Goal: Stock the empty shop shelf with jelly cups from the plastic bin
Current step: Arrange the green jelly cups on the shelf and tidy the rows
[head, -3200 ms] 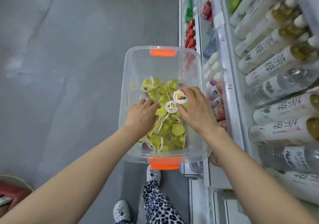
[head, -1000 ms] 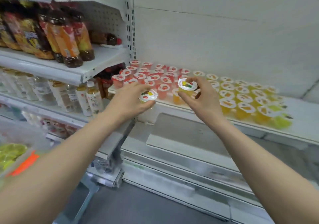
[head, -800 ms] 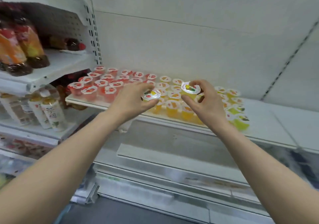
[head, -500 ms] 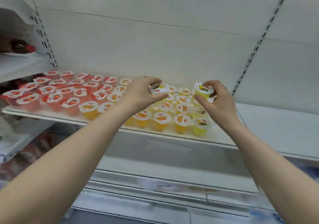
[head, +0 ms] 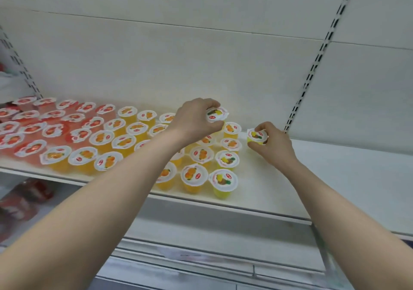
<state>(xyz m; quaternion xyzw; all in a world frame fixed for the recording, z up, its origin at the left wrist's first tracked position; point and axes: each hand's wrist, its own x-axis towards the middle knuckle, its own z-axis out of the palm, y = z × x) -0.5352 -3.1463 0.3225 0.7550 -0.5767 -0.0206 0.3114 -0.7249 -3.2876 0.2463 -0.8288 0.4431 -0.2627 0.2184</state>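
Observation:
My left hand (head: 196,120) grips a yellow jelly cup (head: 216,114) with a white foil lid, held above the back rows of cups on the white shelf (head: 335,173). My right hand (head: 274,144) pinches a second yellow jelly cup (head: 257,136) low over the shelf, just right of the stocked cups; whether it touches the surface I cannot tell. Rows of orange jelly cups (head: 125,142) fill the middle of the shelf and red jelly cups (head: 29,126) fill its left. Two yellow cups (head: 223,181) stand at the front right of the group. The plastic bin is out of view.
Right of the cups the white shelf runs bare to the frame edge. A slotted upright (head: 312,70) climbs the white back wall. Lower shelf rails (head: 201,256) run below, and blurred red packages (head: 24,198) sit at the lower left.
The view swung from the bin to the shelf and rightward. Both hands carried yellow cups forward; the right hand has dropped to the shelf right of the stocked rows.

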